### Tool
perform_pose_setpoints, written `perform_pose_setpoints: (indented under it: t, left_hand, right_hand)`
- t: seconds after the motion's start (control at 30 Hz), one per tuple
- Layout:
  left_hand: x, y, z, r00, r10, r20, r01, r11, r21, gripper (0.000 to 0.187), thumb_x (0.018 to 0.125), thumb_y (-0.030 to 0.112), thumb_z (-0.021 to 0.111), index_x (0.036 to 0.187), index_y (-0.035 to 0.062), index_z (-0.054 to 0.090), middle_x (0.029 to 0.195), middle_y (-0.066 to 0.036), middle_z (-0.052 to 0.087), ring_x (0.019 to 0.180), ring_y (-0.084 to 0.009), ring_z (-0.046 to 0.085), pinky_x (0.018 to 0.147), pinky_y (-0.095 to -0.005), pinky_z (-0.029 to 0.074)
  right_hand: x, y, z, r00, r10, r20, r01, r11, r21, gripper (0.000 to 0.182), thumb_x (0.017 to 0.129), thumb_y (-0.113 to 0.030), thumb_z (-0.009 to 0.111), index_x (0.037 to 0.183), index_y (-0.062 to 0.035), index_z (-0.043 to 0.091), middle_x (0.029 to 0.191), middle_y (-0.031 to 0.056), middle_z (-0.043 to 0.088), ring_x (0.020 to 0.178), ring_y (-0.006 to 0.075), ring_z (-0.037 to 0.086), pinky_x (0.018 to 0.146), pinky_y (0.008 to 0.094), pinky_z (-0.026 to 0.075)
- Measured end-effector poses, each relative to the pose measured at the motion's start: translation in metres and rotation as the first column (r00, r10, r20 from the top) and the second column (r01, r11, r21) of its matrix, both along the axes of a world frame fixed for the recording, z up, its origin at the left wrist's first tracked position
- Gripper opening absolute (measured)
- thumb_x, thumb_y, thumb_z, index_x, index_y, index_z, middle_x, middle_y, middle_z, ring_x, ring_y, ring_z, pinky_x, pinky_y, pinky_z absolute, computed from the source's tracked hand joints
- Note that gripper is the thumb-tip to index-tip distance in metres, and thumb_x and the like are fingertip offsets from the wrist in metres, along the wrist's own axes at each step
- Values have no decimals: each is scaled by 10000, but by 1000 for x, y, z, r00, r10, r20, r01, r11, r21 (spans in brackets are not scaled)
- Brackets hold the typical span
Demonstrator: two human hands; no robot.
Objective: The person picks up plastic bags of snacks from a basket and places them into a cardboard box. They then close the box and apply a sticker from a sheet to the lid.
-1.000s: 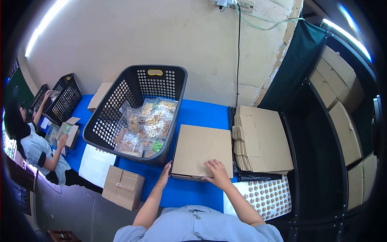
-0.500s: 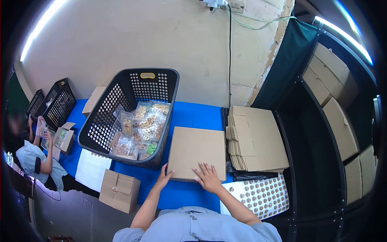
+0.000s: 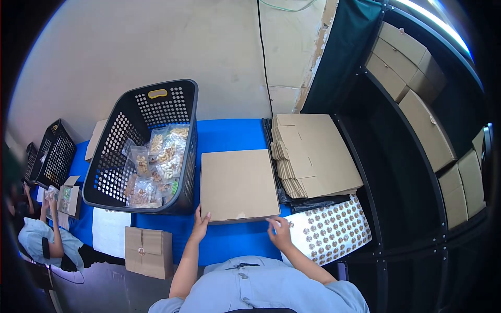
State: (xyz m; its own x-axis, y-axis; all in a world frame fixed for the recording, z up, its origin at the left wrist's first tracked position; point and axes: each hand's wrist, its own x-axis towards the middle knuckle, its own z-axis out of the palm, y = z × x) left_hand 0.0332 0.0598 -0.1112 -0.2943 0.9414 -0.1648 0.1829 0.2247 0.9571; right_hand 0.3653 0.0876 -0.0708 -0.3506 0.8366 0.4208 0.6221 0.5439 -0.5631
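A closed brown cardboard box point(image 3: 239, 182) lies flat on the blue-covered table in front of me. My left hand point(image 3: 200, 224) grips its near left corner, with the thumb up against the near edge. Just off the near right corner, my right hand point(image 3: 281, 233) has its fingers bent together; anything small between the fingertips is too hard to make out. Right beside that hand lies a white sheet of round stickers point(image 3: 334, 229). Behind the sheet, flattened cardboard boxes point(image 3: 318, 151) are piled in a stack.
A black perforated basket point(image 3: 191, 141) holding bagged snacks point(image 3: 167, 151) stands left of the box. A folded-top carton point(image 3: 147, 251) sits at the near table edge. Boxes point(image 3: 425, 130) fill part of a dark rack on the right. Another person point(image 3: 47, 235) handles bags at far left.
My right hand has left the box top and moved to its near right corner, by the sticker sheet. My left hand stays at the left corner. The view has shifted.
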Motion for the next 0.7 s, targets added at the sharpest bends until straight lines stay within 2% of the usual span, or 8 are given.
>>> perform_pose_setpoints:
  t: [0.07, 0.13, 0.3, 0.4, 0.53, 0.6, 0.63, 0.7]
  left_hand:
    - [2, 0, 0, 1000, 10, 19, -10, 1000, 12, 677, 956, 364, 543, 1476, 75, 221, 1486, -199, 264, 1390, -312, 249, 1131, -399, 226]
    - [2, -1, -2, 1000, 24, -6, -24, 1000, 15, 680, 959, 374, 533, 1475, 64, 217, 1483, -198, 268, 1385, -317, 254, 1131, -402, 224]
    - [0, -2, -4, 1000, 4, 5, -4, 1000, 31, 680, 962, 391, 525, 1471, 56, 223, 1482, -199, 267, 1384, -316, 254, 1132, -401, 219]
    - [1, -3, 2, 1000, 6, -13, -6, 1000, 17, 680, 962, 397, 524, 1469, 56, 226, 1482, -199, 267, 1382, -314, 256, 1131, -400, 219]
    - [-1, -1, -8, 1000, 5, -13, -4, 999, 51, 676, 964, 397, 522, 1468, 56, 229, 1481, -195, 272, 1381, -311, 257, 1130, -399, 222]
    - [-2, -3, -9, 1000, 6, -8, -6, 1000, 25, 671, 966, 396, 518, 1467, 55, 230, 1480, -195, 275, 1381, -312, 257, 1130, -398, 221]
    - [-1, -3, -6, 1000, 18, -6, -18, 1000, 5, 667, 968, 394, 514, 1467, 55, 231, 1479, -195, 278, 1381, -312, 257, 1130, -397, 221]
    - [-1, -2, -5, 1000, 10, -17, -10, 1000, 18, 667, 970, 399, 510, 1468, 55, 230, 1479, -195, 279, 1382, -311, 258, 1130, -395, 221]
  right_hand:
    - [25, 1, -29, 986, -162, 29, 161, 986, 35, 329, 781, -26, 647, 1106, -39, 605, 1014, 164, 538, 939, 330, 518, 829, 421, 442]
    - [46, -2, -43, 955, -291, 58, 292, 956, -18, 328, 796, -50, 649, 1118, -28, 592, 1035, 169, 534, 971, 332, 515, 863, 413, 436]
    - [71, -10, -60, 944, -296, 144, 302, 953, -23, 262, 809, -104, 673, 1051, -11, 632, 1037, 147, 594, 1007, 325, 541, 873, 413, 441]
    - [71, -8, -63, 943, -312, 113, 320, 945, -69, 227, 813, -111, 680, 1021, -20, 663, 1054, 133, 606, 1009, 303, 554, 864, 398, 458]
    - [74, -9, -55, 944, -307, 120, 321, 940, -116, 225, 822, -107, 672, 1027, -14, 656, 1047, 153, 594, 994, 314, 558, 862, 398, 460]
    - [75, -13, -50, 894, -443, 62, 446, 894, -45, 204, 828, -96, 663, 1008, -1, 651, 1008, 161, 583, 978, 326, 556, 842, 401, 462]
    - [81, -15, -49, 868, -492, 68, 496, 866, -66, 195, 835, -91, 654, 1005, 3, 647, 978, 166, 565, 966, 331, 547, 835, 399, 458]
    - [98, -22, -52, 849, -515, 116, 525, 848, -74, 188, 838, -89, 651, 1003, 1, 650, 974, 167, 560, 967, 329, 542, 835, 398, 457]
